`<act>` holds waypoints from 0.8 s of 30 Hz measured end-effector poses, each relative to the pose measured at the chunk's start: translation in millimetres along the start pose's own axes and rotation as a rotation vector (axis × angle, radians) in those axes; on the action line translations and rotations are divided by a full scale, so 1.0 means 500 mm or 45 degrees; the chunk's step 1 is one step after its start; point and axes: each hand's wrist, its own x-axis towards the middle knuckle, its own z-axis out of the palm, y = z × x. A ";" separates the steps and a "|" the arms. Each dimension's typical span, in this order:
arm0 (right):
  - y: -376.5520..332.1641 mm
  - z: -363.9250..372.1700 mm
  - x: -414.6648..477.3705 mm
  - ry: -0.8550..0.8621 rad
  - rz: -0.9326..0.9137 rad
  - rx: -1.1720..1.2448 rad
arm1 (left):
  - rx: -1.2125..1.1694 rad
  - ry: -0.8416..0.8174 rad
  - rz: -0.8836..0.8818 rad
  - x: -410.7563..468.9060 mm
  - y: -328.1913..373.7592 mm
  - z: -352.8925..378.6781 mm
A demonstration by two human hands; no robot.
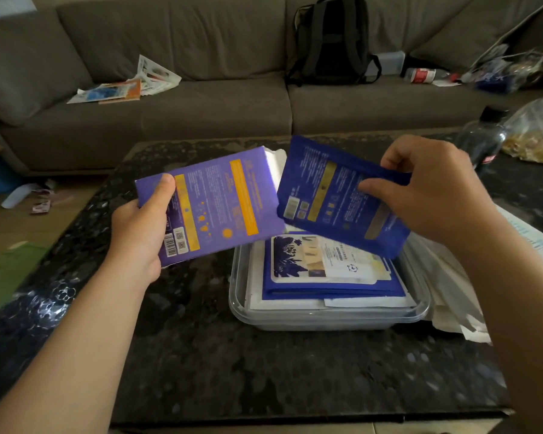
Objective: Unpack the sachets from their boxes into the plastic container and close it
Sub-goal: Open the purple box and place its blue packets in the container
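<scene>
I am emptying the purple box (220, 202): my left hand (141, 233) is gripping its lower end, thumb across the printed face, and my right hand (433, 189) is pinching a dark blue sachet (336, 195) by its right edge, just beside the box's open mouth and above the plastic container (326, 321) on the dark table (232, 364). The box's long axis is running from lower left to upper right, its white flap pointing at the sachet. The sachet's long axis is slanting down to the right, its printed back facing me. Next, I judge, I am levelling it and laying it flat on the stacked sachets (326, 270) inside; I cannot tell how many are in this pinch.
</scene>
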 end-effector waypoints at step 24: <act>0.026 0.053 -0.066 -0.781 -0.173 0.032 | -0.311 -0.137 -0.163 0.018 -0.021 0.020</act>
